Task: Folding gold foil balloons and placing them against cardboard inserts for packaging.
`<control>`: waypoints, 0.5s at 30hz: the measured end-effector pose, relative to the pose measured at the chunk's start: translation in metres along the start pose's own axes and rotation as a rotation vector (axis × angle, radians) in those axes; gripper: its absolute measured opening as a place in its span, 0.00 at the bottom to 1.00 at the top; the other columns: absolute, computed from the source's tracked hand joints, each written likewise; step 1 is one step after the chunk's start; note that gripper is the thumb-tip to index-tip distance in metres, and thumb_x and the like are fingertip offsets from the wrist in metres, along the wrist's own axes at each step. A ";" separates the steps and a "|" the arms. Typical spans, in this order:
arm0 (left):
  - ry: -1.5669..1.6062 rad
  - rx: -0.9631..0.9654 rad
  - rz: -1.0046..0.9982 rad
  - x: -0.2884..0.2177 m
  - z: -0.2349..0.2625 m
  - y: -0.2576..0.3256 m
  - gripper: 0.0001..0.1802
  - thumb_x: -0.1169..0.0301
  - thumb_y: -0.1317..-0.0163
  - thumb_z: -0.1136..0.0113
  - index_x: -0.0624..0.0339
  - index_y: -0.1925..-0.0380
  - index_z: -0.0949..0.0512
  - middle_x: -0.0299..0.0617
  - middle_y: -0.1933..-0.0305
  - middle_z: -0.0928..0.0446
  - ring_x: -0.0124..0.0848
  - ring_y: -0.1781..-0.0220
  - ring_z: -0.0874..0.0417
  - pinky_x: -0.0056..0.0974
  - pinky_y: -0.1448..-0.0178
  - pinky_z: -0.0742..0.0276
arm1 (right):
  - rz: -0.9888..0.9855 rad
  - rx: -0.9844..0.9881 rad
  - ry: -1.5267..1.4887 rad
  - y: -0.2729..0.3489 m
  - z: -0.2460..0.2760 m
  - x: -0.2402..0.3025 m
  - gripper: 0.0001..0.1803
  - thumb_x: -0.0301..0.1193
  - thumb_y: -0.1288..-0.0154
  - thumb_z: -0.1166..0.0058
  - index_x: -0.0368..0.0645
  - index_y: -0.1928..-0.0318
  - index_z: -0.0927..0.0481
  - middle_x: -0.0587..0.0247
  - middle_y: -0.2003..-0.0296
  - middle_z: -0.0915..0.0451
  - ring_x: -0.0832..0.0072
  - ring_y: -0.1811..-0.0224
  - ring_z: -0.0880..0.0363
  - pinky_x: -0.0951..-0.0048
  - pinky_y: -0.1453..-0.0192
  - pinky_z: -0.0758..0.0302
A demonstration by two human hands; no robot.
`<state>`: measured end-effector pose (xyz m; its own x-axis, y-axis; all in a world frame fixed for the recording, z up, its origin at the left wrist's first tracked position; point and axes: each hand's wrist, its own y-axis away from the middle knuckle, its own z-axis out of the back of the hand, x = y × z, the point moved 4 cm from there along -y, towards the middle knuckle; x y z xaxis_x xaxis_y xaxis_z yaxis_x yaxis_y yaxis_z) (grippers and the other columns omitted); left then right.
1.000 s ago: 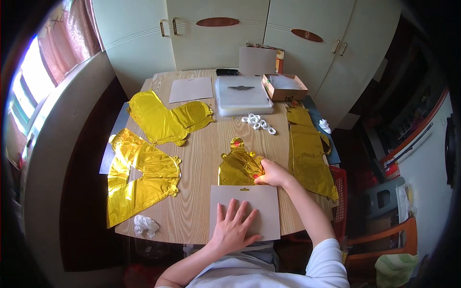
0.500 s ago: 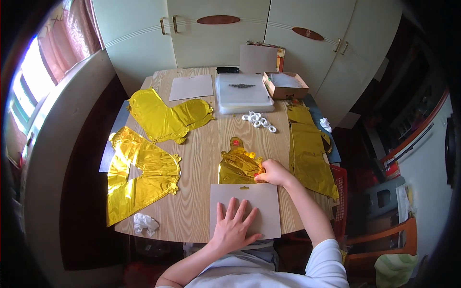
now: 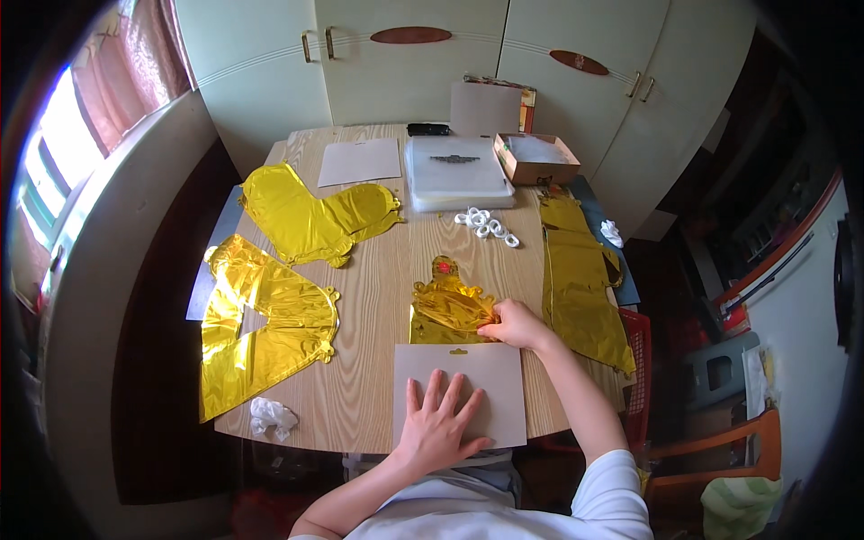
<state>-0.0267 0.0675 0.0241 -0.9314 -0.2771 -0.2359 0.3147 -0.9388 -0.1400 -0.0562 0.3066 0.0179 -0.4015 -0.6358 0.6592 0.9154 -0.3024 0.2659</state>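
My left hand [image 3: 441, 418] lies flat with spread fingers on a pale grey card [image 3: 499, 387] with a hanger slot, at the table's near edge. Just beyond the card's far edge is a gold foil balloon [image 3: 445, 310], flat and partly folded, with a red spot on its upper tab. My right hand [image 3: 517, 326] pinches the balloon's right edge between thumb and fingers. Part of the balloon seems to lie under the card.
More flat gold foil balloons [image 3: 315, 211] lie at the left, and others [image 3: 585, 288] at the right. Farther back are white ribbon rolls [image 3: 486, 225], a stack of clear plastic bags [image 3: 457, 175], a cardboard box [image 3: 537, 162] and another card [image 3: 360, 162]. Crumpled white tissue [image 3: 272, 417] sits front left.
The balloon's right part has shifted slightly and been folded over toward the middle in my right hand; the lower red spot no longer shows. My left hand stays put on the card.
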 end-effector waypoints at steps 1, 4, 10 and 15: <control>0.000 0.005 0.000 0.000 0.000 0.000 0.42 0.35 0.43 0.47 0.46 0.34 0.32 0.54 0.30 0.38 0.61 0.28 0.43 0.76 0.34 0.51 | 0.047 -0.009 -0.073 0.001 -0.001 0.000 0.18 0.36 0.46 0.33 0.35 0.60 0.17 0.48 0.66 0.15 0.63 0.63 0.15 0.65 0.55 0.22; -0.008 0.006 0.000 -0.001 0.000 -0.001 0.42 0.34 0.43 0.48 0.46 0.34 0.32 0.54 0.30 0.38 0.61 0.28 0.43 0.76 0.34 0.51 | 0.181 -0.018 -0.258 0.004 -0.011 -0.006 0.15 0.32 0.40 0.36 0.35 0.57 0.18 0.53 0.64 0.14 0.72 0.63 0.17 0.69 0.55 0.22; -0.005 0.002 -0.006 0.000 0.000 -0.002 0.43 0.34 0.43 0.48 0.46 0.33 0.33 0.54 0.32 0.36 0.61 0.29 0.42 0.77 0.34 0.52 | 0.429 -0.072 -0.325 0.030 -0.015 0.008 0.08 0.21 0.36 0.44 0.38 0.56 0.21 0.58 0.57 0.15 0.75 0.57 0.16 0.72 0.51 0.22; 0.062 0.053 0.021 0.002 -0.002 -0.002 0.41 0.35 0.44 0.46 0.49 0.38 0.29 0.51 0.35 0.33 0.55 0.34 0.34 0.77 0.33 0.54 | 0.664 -0.187 -0.021 0.067 -0.029 0.015 0.17 0.18 0.50 0.37 0.43 0.58 0.21 0.59 0.49 0.17 0.61 0.45 0.19 0.63 0.41 0.22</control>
<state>-0.0288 0.0691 0.0224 -0.9112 -0.2848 -0.2978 0.3220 -0.9431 -0.0834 -0.0019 0.2561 0.0250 0.2445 -0.7157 0.6542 0.9459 0.0277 -0.3232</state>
